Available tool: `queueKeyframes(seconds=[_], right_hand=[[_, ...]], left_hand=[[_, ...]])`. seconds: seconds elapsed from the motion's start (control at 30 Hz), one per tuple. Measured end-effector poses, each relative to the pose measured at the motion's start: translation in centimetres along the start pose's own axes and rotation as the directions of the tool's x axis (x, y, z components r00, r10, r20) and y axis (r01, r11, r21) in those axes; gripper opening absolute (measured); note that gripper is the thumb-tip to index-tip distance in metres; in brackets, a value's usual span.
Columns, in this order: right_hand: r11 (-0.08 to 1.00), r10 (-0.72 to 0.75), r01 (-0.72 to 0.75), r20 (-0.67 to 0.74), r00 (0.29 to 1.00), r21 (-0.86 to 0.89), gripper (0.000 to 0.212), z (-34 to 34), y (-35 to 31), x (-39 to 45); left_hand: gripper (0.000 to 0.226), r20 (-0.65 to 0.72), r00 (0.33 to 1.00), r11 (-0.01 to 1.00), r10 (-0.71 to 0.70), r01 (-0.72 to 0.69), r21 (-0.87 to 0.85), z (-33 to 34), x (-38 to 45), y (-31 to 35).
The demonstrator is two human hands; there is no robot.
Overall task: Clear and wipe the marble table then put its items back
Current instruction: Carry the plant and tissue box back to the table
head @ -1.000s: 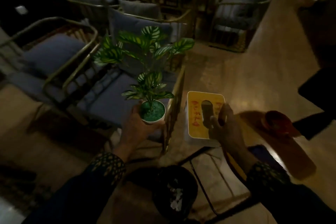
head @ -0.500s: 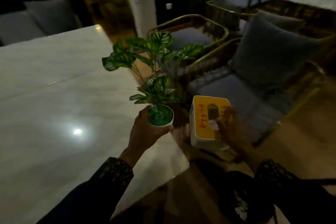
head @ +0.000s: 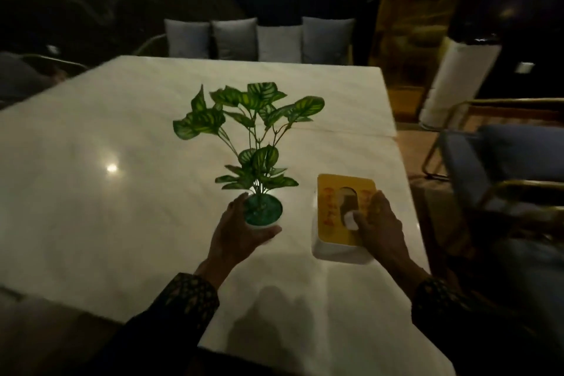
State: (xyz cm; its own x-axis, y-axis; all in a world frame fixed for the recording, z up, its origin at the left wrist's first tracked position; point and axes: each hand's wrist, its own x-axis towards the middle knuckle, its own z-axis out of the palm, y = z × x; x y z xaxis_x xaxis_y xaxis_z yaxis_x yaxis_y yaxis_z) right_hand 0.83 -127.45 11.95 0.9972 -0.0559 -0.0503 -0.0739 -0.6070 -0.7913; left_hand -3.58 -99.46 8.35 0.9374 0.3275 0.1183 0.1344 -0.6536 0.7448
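Left hand [head: 236,236] grips the plant [head: 263,213] by its pot, right hand [head: 380,224] grasps the box [head: 343,217] just beside, both over the table [head: 122,207]; risk: top-heavy plant tips if released tilted.

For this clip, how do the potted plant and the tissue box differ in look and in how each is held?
The potted plant is tall, with green striped leaves rising from a small round white pot; the tissue box is low and rectangular, white with a yellow slotted top. The left hand cups the pot from its side, while the right hand grips the box from above. Both are over the marble table.
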Motion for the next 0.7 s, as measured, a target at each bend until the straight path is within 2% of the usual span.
queueKeyframes(seconds=[0.2, 0.33, 0.47, 0.6, 0.7], right_hand=[[0.999, -0.045, 0.045, 0.125, 0.991, 0.004, 0.072, 6.9, -4.1, 3.5], [1.000, -0.029, 0.030, 0.157, 0.987, -0.003, 0.075, 11.9, -7.3, 6.3], [1.000, -0.027, 0.026, 0.124, 0.992, 0.006, 0.075, 18.4, -10.9, 11.1], [0.999, 0.032, -0.034, 0.099, 0.995, 0.014, 0.069, 25.4, -15.6, 16.6], [0.998, 0.023, -0.028, 0.076, 0.997, 0.057, 0.062, 29.8, -19.5, 21.3]], left_hand=[[0.104, -0.118, 0.988, 0.990, -0.100, 0.087, -0.110, -4.1, 2.3, -4.8], [0.118, -0.107, 0.981, 0.979, -0.164, 0.149, -0.139, -6.4, 6.5, -8.3], [0.118, -0.073, 0.984, 0.980, -0.162, 0.152, -0.128, -8.8, 15.0, -12.9], [0.100, -0.007, 0.991, 0.981, -0.132, 0.130, -0.141, -11.4, 25.5, -17.4], [0.088, 0.037, 0.995, 0.985, -0.092, 0.097, -0.145, -12.7, 33.2, -20.2]])
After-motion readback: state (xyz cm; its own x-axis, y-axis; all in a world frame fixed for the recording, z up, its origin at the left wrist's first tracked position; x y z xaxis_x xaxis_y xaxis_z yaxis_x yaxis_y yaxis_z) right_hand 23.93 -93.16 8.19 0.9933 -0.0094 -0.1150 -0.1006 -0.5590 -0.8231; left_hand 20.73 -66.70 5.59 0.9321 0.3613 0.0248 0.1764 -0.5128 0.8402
